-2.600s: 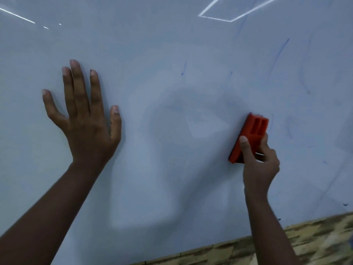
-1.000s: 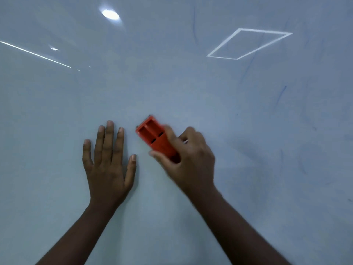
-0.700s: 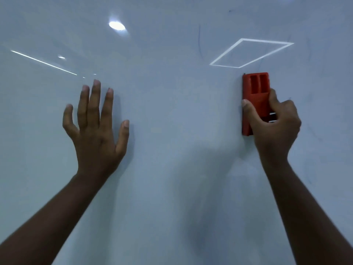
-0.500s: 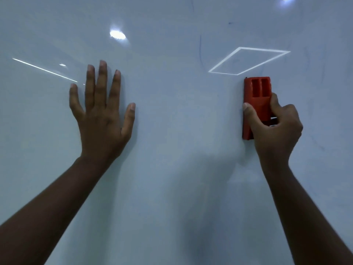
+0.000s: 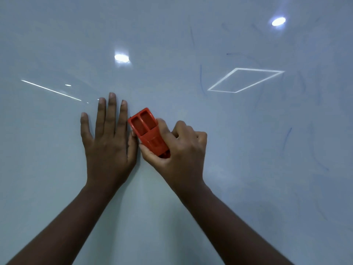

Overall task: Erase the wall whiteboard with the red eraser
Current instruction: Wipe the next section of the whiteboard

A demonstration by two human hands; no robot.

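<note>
At the far left of the whiteboard (image 5: 57,169) a thin bright streak of reflected light (image 5: 50,90) ran down and to the right, with a small bright fleck just above its right half. Further right, a round reflected lamp spot (image 5: 121,58) glowed on the glossy surface above the hands.

The left hand (image 5: 107,142) lay flat against the board, its fingers straight and close together, pointing up, with the little finger set slightly apart on the outer side. Its thumb side sat right against the red eraser (image 5: 148,131); whether the two actually touched could not be told. The left forearm rose from the bottom left corner.

The eraser was pressed to the board just right of that hand, tilted so that its upper end leaned to the left. Its back showed two sunken rectangular pockets side by side at the upper end. The right hand (image 5: 179,150) gripped its lower part, the thumb along the left edge and the curled fingers wrapped over the right edge. The right forearm came up from the bottom right.

To the right of the hands, a thin blue pen stroke (image 5: 201,77) stood nearly upright, and beside it shone the reflected outline of a slanted four-sided light panel (image 5: 223,82). Above and further right was a second round lamp reflection (image 5: 278,21). The right part of the board carried faint blue smears and a short slanted blue line (image 5: 287,137).
</note>
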